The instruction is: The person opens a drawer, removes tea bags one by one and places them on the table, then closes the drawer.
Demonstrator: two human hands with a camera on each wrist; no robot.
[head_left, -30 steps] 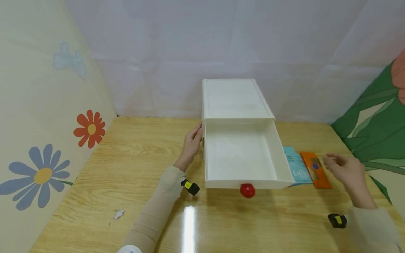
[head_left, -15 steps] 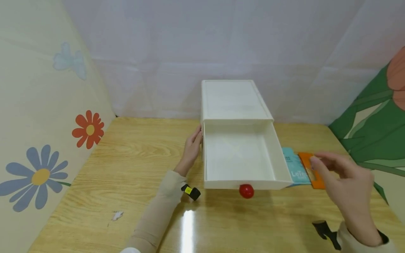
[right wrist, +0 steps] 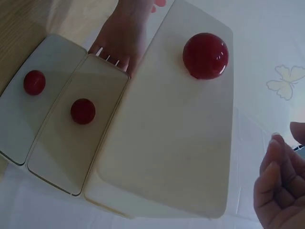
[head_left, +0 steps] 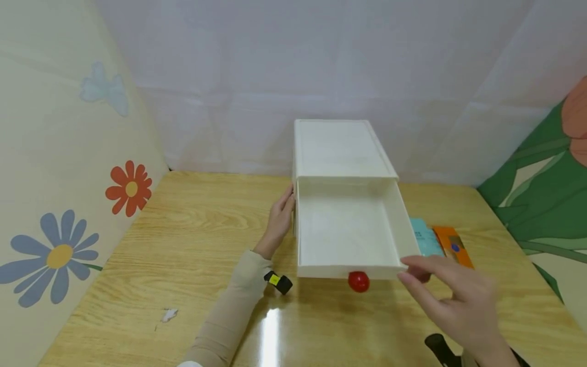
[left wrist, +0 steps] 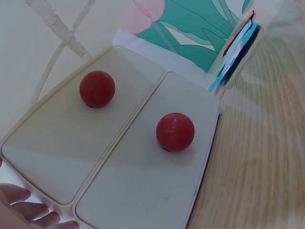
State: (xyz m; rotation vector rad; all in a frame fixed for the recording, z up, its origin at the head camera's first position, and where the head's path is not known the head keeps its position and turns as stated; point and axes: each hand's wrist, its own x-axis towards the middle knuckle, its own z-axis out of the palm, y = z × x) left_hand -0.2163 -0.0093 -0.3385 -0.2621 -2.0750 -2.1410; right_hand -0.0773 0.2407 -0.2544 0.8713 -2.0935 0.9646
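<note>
A white drawer cabinet (head_left: 339, 148) stands on the table, its top drawer (head_left: 325, 271) pulled well out with nothing inside. A round red knob (head_left: 358, 281) sits on that drawer's front. Two lower drawers with red knobs (right wrist: 83, 111) are closed in the right wrist view. My left hand (head_left: 277, 224) rests along the cabinet's left side, fingers fairly straight. At the drawer's front right corner is my right hand (head_left: 458, 300); thumb and forefinger are spread and overlap the corner in the head view. In its wrist view, the fingers curl loosely around nothing visible.
Right of the cabinet lie a teal packet (head_left: 426, 238) and an orange packet (head_left: 451, 244), partly hidden by the drawer and my right hand. A white cloth wall (head_left: 229, 117) rises behind the wooden table (head_left: 197, 229). Flower-painted panels (head_left: 91, 193) flank both sides.
My right hand has moved left from beside the packets to the drawer's front right corner. The left hand stays at the cabinet's side, and the drawer remains pulled out.
</note>
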